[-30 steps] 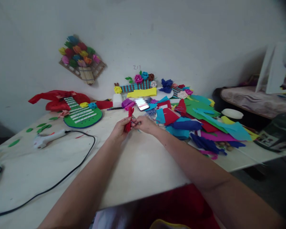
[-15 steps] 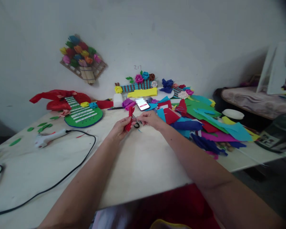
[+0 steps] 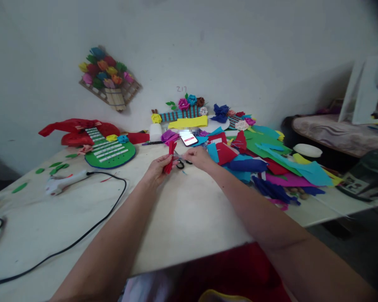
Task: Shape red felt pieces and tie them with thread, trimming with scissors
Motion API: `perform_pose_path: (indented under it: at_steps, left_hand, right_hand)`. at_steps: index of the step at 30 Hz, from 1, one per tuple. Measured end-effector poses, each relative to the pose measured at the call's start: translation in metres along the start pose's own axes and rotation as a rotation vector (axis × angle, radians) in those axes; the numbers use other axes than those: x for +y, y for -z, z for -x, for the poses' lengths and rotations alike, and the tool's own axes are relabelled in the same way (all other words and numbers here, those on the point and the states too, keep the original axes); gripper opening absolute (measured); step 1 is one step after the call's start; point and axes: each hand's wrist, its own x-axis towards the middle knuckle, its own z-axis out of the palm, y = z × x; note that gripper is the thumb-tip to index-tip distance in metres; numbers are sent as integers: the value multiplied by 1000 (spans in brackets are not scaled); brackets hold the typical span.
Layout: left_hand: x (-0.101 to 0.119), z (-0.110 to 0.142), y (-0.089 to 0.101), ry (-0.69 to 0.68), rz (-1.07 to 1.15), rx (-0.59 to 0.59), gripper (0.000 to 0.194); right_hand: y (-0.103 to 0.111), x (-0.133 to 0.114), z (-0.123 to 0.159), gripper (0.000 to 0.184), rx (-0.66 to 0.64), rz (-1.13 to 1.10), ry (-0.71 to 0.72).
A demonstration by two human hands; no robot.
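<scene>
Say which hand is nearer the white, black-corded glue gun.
Left. The left hand is right of the glue gun; the right hand is farther right, past the left hand.

1. Table point(image 3: 189, 226): cream.
2. Pleated paper point(image 3: 169, 162): plain red.
3. Scissors point(image 3: 180, 167): black handles.
4. Guitar-shaped board point(image 3: 129, 154), towards table's left edge: green, blue rim, white bands.
5. Glue gun point(image 3: 71, 180): white; cord point(image 3: 125, 185): black.
6. Panel point(image 3: 176, 115), table's far edge: turquoise-and-brown stripes.
7. Paper strip point(image 3: 189, 122), same edge: yellow.
8. Paper heap point(image 3: 247, 164), towards table's right edge: red, blue, turquoise, green, magenta, yellow.

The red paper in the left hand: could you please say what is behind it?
Purple paper lies beyond the red paper; whatever the red paper directly covers is hidden.
</scene>
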Motion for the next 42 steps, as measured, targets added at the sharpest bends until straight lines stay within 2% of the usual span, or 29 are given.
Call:
perform_pose_path:
  at_steps: [3, 7, 12, 15, 20, 25, 30, 32, 38, 42]
  left_hand:
    - [-1, -1, 1, -6, -40, 29, 10]
    - [-1, 1, -1, -16, -126, 32, 10]
    - [0, 3, -4, 45, -240, 35, 10]
    - [-2, 3, -4, 36, -344, 8, 12]
    - [-7, 2, -4, -47, -591, 25, 29]
    - [-8, -1, -3, -245, -792, 39, 43]
    - [-8, -2, -2, -355, -899, -26, 34]
    - [-8, -1, -1, -330, -948, -42, 29]
    - [-6, 4, -3, -157, -949, -14, 38]
    - [-7, 3, -3, -135, -935, -31, 38]
  right_hand:
    - [4, -3, 1, 22, -86, 76, -15]
    - [6, 0, -1, 22, -187, -26, -16]
    - [5, -3, 0, 21, -200, -171, 113]
    - [1, -8, 3, 19, -210, -285, 167]
    - [-9, -7, 6, 19, -219, -366, -5]
    - [-13, -2, 4, 18, -196, -460, -86]
    - [-13, -4, 5, 15, -172, -421, -136]
    - [-13, -5, 6, 15, -176, -407, -145]
    - [-16, -5, 7, 15, -159, -373, -109]
    - [-17, -6, 8, 14, -143, -377, -126]
